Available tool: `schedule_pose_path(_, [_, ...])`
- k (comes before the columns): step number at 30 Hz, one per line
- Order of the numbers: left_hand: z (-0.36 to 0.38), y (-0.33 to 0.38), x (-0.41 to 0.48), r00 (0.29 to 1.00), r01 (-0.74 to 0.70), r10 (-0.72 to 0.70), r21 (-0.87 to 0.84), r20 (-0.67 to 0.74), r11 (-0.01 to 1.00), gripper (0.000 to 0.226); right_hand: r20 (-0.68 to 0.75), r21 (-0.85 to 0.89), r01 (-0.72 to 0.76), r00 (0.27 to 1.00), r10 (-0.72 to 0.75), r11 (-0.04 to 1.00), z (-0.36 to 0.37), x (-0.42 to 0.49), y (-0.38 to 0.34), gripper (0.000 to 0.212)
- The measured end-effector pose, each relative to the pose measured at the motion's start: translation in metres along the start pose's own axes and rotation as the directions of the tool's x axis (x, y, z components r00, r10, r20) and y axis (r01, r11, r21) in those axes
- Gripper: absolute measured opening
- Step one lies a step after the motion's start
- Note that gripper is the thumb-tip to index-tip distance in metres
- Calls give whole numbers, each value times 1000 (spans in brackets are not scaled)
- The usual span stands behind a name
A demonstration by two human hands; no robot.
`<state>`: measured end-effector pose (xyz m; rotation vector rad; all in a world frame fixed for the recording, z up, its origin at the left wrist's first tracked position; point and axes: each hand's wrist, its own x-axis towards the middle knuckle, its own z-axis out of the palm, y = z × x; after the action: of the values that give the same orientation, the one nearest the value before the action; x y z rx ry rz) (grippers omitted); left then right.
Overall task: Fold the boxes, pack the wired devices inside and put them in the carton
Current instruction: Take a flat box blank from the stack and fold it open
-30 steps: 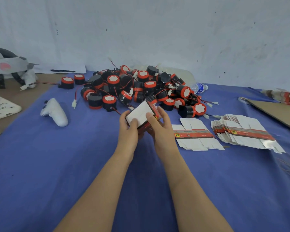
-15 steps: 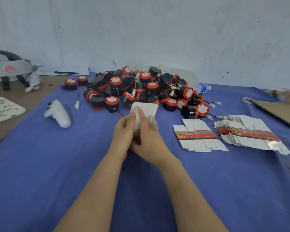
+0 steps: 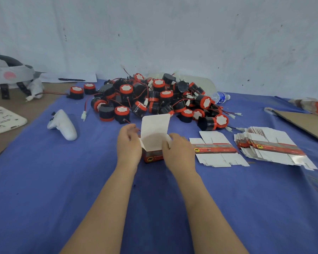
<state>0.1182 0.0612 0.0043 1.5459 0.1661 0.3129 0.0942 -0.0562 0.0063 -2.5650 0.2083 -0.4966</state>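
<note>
A small folded box (image 3: 154, 138) stands upright on the blue cloth, its white lid flap raised at the back and its red printed side facing me. My left hand (image 3: 128, 143) grips its left side; my right hand (image 3: 178, 152) holds its right side, thumb on the side flap. Behind it lies a heap of black-and-red wired devices (image 3: 154, 99). Flat unfolded boxes lie to the right in a small pile (image 3: 216, 153) and a bigger stack (image 3: 272, 147).
A white handheld controller (image 3: 63, 125) lies at left on the blue cloth (image 3: 62, 180). A brown cardboard sheet (image 3: 305, 123) sits at the right edge. A plastic bottle (image 3: 220, 97) lies behind the heap. A white headset (image 3: 7, 76) and a white pad (image 3: 4, 120) are far left.
The box has been turned from held tilted in the air to standing upright on the cloth with its lid flap open. Both hands have shifted to its sides.
</note>
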Motion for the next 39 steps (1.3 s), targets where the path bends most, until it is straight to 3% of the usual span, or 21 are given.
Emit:
schedule_pose_path(2, [-5,-4,2,996,92,-92,3,7,996,40,67,85,-57,996,52,995,-1,1,2,30])
schedule_pose_path(3, [-6,-7,2,995,98,-101,89,23,991,42,77,104,-75,995,67,992,-1,2,2,32])
schedule_pose_path(5, [-4,-12,0,998,24,-36,242,49,970,35,69,117,-100,993,93,988,0,2,3,27])
schedule_pose_path(6, [-2,-11,-3,998,-12,-2,238,57,971,31,72,142,-126,991,117,982,1,2,4,24])
schedule_pose_path(11, [0,0,-3,994,-78,94,-217,62,973,72,33,329,-145,989,142,933,-5,11,-1,21])
schedule_pose_path(13, [0,-1,0,994,-88,98,-214,38,973,68,14,375,-77,997,78,924,-2,16,-12,25])
schedule_pose_path(16, [-8,-4,6,969,-161,133,-124,-209,979,26,41,481,-43,999,27,876,14,26,-33,37])
schedule_pose_path(18, [-18,-5,13,909,-157,54,-219,-414,963,19,100,515,-121,992,81,849,28,33,-42,32])
schedule_pose_path(20, [-27,-4,19,876,-108,-133,-457,-463,883,24,192,420,-96,981,15,902,42,37,-46,40])
schedule_pose_path(22, [-29,-5,21,875,-49,-260,-608,-409,792,29,312,225,51,942,-121,973,54,41,-51,53])
schedule_pose_path(26, [-26,-4,20,883,-71,-230,-601,-409,796,34,434,-59,153,894,-112,986,60,51,-57,49])
schedule_pose_path(30, [-23,-5,19,887,-74,-224,-602,-404,795,27,407,-239,157,912,-47,958,50,47,-45,40])
schedule_pose_path(32, [-24,-5,19,880,-71,-235,-603,-413,794,26,379,-234,99,925,-3,967,32,46,-29,21])
schedule_pose_path(34, [-24,-4,20,881,-74,-239,-620,-408,781,23,304,-271,-49,943,134,961,4,48,-4,4])
schedule_pose_path(37, [-20,-5,20,891,-58,-231,-604,-390,795,25,139,-234,-308,928,346,922,-34,46,27,11])
schedule_pose_path(39, [-16,-7,19,906,-49,-188,-536,-378,843,25,25,-33,-332,943,333,943,-41,40,26,34])
